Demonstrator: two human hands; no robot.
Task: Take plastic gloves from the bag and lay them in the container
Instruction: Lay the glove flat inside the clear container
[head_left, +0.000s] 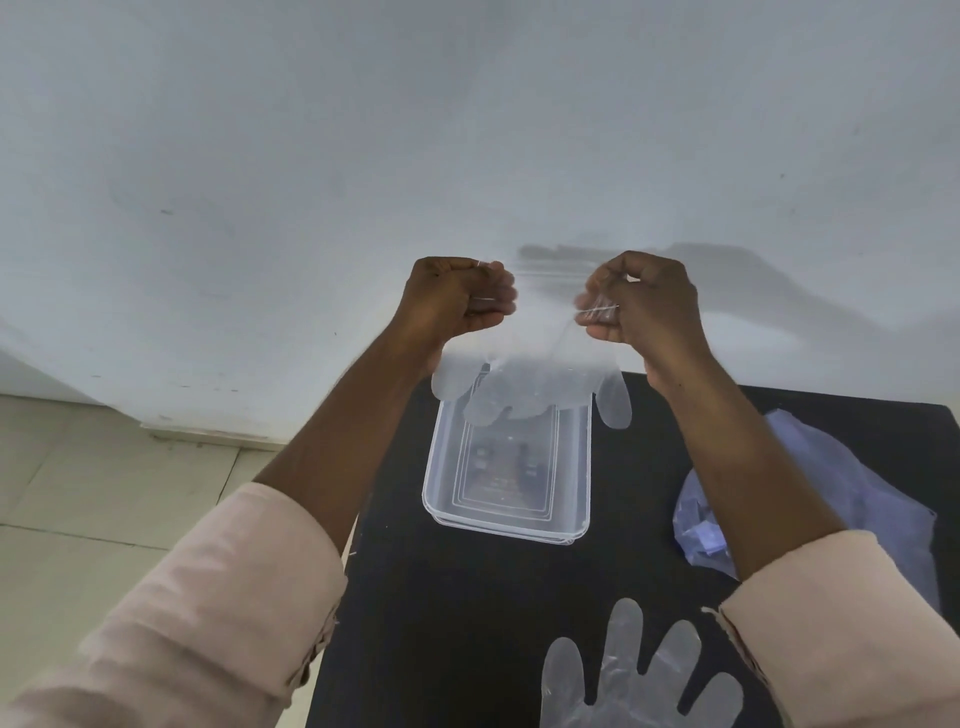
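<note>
Nearest the camera, well below and short of both hands, one clear plastic glove (634, 680) lies flat on the black table (467, 623), fingers spread and pointing away; it has not reached the container. Off to the right of it, under the right forearm, sits the crumpled bluish bag (810, 499), slack and open-looking; whether more gloves remain inside cannot be told.

Farther out, directly beneath the gap between the hands, stands the clear rectangular container (506, 525). Its floor shows through with nothing visible lying in it, so by my reading the task is at an early stage: no glove is laid yet, one waits on the table, and one is on its way.

That one is the held glove (524, 395), hanging cuff-up from the hands with its fingers dangling at the container's far rim, some over the inside and the outermost ones spilling past the rim on either side.

The left hand (457, 296) is closed into a fist, thumb pressed against the curled fingers, pinching the left corner of the cuff. The right hand (639, 301) is likewise curled tight, its fingertips nipping the right corner, where the film bunches. The cuff is stretched taut between them.

What remains, I judge, is lowering this glove flat into the container, then the nearer one.
</note>
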